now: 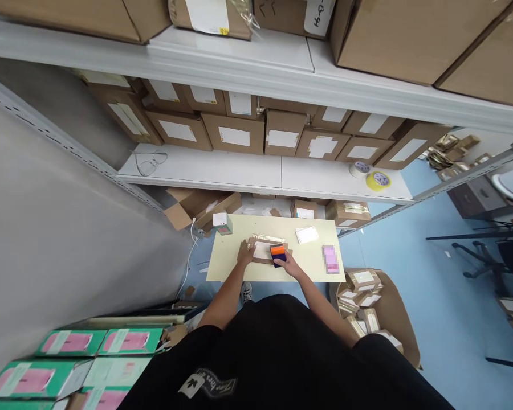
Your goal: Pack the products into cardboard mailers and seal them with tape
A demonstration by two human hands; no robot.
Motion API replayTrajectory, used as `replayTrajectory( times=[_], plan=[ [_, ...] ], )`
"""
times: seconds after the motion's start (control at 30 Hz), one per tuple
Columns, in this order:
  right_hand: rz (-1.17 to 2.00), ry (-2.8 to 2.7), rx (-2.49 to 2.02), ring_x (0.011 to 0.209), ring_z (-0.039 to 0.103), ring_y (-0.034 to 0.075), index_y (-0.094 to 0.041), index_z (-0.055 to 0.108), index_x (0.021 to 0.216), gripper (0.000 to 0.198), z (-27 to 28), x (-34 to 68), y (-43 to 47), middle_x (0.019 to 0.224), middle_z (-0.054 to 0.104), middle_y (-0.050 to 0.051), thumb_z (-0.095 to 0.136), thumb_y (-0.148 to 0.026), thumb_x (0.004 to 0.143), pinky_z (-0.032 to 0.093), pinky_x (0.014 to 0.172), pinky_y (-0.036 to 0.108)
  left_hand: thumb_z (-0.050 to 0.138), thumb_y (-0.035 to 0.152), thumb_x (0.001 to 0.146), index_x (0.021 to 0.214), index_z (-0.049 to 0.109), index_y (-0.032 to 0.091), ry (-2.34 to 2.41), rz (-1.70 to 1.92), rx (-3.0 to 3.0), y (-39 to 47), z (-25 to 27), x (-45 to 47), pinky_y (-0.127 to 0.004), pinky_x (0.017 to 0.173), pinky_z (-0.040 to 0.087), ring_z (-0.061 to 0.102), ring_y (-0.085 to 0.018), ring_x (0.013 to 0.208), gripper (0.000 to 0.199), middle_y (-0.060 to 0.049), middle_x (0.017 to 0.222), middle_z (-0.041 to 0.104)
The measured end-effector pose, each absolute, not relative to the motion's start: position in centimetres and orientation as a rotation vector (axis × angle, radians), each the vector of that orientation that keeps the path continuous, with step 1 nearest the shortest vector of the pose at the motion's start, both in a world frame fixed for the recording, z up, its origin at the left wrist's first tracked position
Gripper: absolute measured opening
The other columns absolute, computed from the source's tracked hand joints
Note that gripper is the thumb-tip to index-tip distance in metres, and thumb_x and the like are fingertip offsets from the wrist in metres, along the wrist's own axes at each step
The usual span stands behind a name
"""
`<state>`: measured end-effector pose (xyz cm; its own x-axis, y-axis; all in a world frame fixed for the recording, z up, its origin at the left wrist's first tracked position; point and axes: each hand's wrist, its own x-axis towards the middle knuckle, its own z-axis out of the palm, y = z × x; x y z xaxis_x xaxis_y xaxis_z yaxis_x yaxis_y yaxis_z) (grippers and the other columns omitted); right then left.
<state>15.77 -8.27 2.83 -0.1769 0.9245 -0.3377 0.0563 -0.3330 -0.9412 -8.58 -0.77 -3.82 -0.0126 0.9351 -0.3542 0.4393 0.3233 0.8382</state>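
A small flat cardboard box with a white label lies on the pale yellow table in front of me. My left hand is closed on the box's left end. In my right hand is a small block-shaped tool, orange on top and dark blue below, whose exact kind I cannot make out. It is over the right part of the label; whether it touches is unclear. A strip of shiny tan tape shows along the far side of the box.
On the table are a green-and-white box, white papers and a pink item. Shelves with labelled cartons rise beyond, holding tape rolls. A large carton of taped parcels stands at right, green-and-pink boxes at lower left.
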Motion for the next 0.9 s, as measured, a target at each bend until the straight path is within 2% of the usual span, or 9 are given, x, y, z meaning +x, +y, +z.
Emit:
replayTrajectory(
  times=[0.1,0.17,0.23,0.3,0.47,0.53,0.67,0.77,0.9],
  plan=[
    [1.578,-1.216,-1.427,0.104,0.066,0.026,-0.022,0.062,0.122,0.058,3.1,15.6,-8.2,0.11,0.072,0.006,0.078,-0.056,0.078,0.053,0.097,0.042,0.067,0.035,0.091,0.145,0.049,0.014,1.797,0.662,1.211,-1.5,-1.7,-8.0,-0.046,0.111,0.041,0.05,-0.039,0.142,0.061,-0.025,0.151,0.054],
    [1.571,-1.22,-1.451,0.106,0.067,0.027,-0.021,0.062,0.121,0.058,3.3,15.4,-7.9,0.11,0.072,0.006,0.079,-0.056,0.077,0.053,0.099,0.043,0.069,0.033,0.089,0.144,0.053,0.017,1.813,0.725,1.269,-1.6,0.2,-7.9,-0.046,0.115,0.04,0.049,-0.036,0.143,0.06,-0.021,0.152,0.055],
    [1.578,-1.223,-1.471,0.105,0.067,0.027,-0.021,0.062,0.12,0.058,3.6,15.4,-7.6,0.108,0.072,0.006,0.079,-0.056,0.077,0.053,0.099,0.043,0.066,0.032,0.09,0.138,0.061,0.021,1.655,0.782,1.406,-1.7,2.5,-7.9,-0.042,0.117,0.041,0.054,-0.03,0.14,0.05,-0.015,0.147,0.06],
    [1.591,-1.249,-1.479,0.103,0.067,0.026,-0.021,0.063,0.119,0.057,4.1,15.5,-7.2,0.106,0.073,0.005,0.078,-0.057,0.078,0.053,0.098,0.044,0.069,0.032,0.089,0.138,0.063,0.025,1.389,0.77,1.568,-1.8,4.9,-7.8,-0.039,0.115,0.044,0.058,-0.027,0.136,0.05,-0.01,0.145,0.063],
    [1.554,-1.338,-1.466,0.103,0.067,0.027,-0.021,0.064,0.118,0.053,5.2,15.5,-7.0,0.106,0.073,0.006,0.076,-0.057,0.081,0.052,0.098,0.044,0.093,0.038,0.066,0.151,0.054,0.027,1.241,0.656,1.835,-2.6,9.5,-6.6,-0.046,0.119,0.04,0.052,-0.036,0.14,0.094,-0.011,0.152,0.058],
    [1.538,-1.369,-1.478,0.103,0.066,0.027,-0.022,0.064,0.118,0.052,5.6,15.3,-7.0,0.106,0.072,0.006,0.076,-0.057,0.082,0.053,0.097,0.044,0.092,0.036,0.069,0.145,0.059,0.026,1.306,0.655,1.864,-2.8,10.4,-5.8,-0.048,0.118,0.041,0.057,-0.035,0.134,0.084,-0.011,0.146,0.063],
    [1.551,-1.363,-1.466,0.101,0.066,0.027,-0.022,0.064,0.117,0.052,5.6,14.9,-7.1,0.104,0.072,0.005,0.079,-0.056,0.08,0.054,0.095,0.043,0.07,0.032,0.091,0.114,0.077,0.024,1.299,0.737,1.877,-2.7,10.7,-5.3,-0.041,0.113,0.046,0.065,-0.027,0.121,0.025,-0.008,0.125,0.073],
    [1.545,-1.354,-1.441,0.1,0.067,0.027,-0.023,0.063,0.118,0.054,5.3,14.5,-7.2,0.104,0.072,0.004,0.079,-0.055,0.079,0.054,0.094,0.042,0.059,0.036,0.099,0.104,0.08,0.024,1.299,0.798,1.831,-2.4,10.5,-6.0,-0.037,0.109,0.049,0.067,-0.024,0.116,0.025,-0.007,0.118,0.076],
    [1.512,-1.427,-1.458,0.097,0.066,0.025,-0.024,0.062,0.116,0.058,5.0,14.3,-7.3,0.104,0.071,0.003,0.079,-0.06,0.075,0.053,0.089,0.039,0.059,0.035,0.097,0.102,0.081,0.021,1.376,0.849,1.715,-1.9,10.4,-7.2,-0.035,0.095,0.055,0.07,-0.023,0.099,0.026,-0.008,0.108,0.077]
  ],
)
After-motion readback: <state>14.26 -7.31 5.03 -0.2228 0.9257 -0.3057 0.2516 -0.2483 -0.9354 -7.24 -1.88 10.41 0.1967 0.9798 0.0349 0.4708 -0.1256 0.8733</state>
